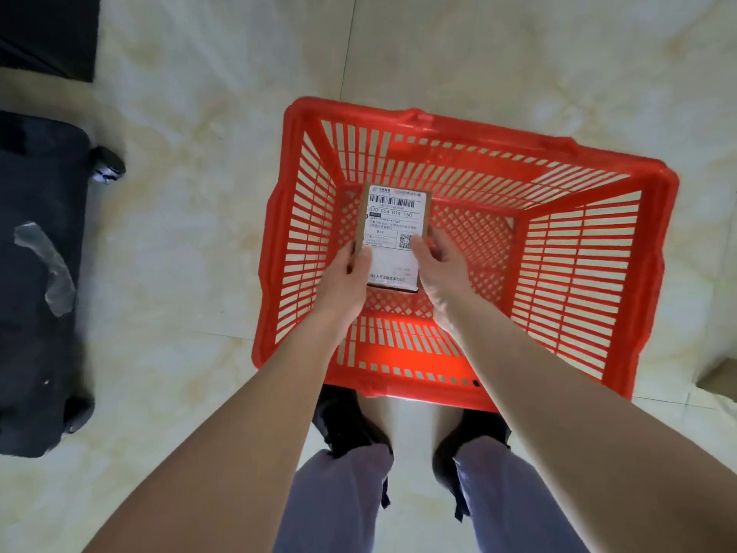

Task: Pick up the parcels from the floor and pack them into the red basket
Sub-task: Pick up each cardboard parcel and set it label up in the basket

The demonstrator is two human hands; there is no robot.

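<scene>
A small brown cardboard parcel (393, 229) with a white shipping label and barcode is held inside the red basket (578, 269), over the left part of its mesh bottom. My left hand (345, 281) grips the parcel's left edge. My right hand (440, 269) grips its right edge. Whether the parcel touches the basket's bottom I cannot tell. Apart from this parcel, the basket's mesh bottom shows bare.
The basket stands on pale tiled floor just ahead of my feet (351, 425). A black wheeled suitcase (40, 281) lies at the left, with clear tape on it. A corner of a brown box (720, 379) shows at the right edge. A dark object (48, 33) fills the top left.
</scene>
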